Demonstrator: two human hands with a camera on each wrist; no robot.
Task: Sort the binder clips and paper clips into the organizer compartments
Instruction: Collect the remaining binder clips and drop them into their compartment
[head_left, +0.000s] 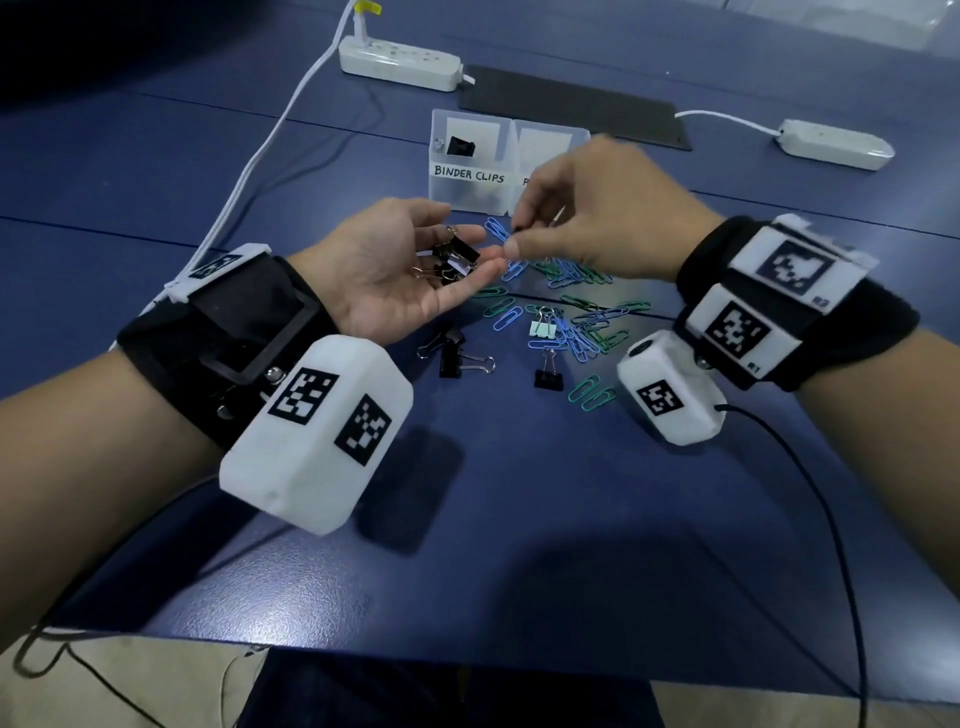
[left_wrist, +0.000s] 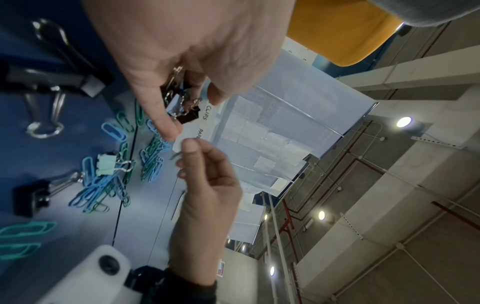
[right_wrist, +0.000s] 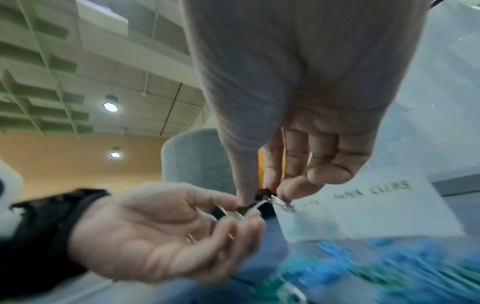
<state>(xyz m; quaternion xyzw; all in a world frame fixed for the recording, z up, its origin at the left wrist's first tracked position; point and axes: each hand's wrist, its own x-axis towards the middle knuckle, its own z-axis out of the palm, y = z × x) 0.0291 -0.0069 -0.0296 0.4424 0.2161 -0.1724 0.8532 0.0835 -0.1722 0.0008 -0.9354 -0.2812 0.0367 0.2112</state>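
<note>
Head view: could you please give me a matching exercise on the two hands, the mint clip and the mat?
Things:
1 left hand
2 right hand
3 mint clip
4 mat

Places or states:
A behind the organizer
B pinches a black clip
C palm up, carrying binder clips
D among the paper clips

Pairs: 1-C; 2-B; 3-D; 4-A.

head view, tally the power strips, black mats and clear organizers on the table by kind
power strips: 2
black mat: 1
clear organizer: 1
total: 4
</note>
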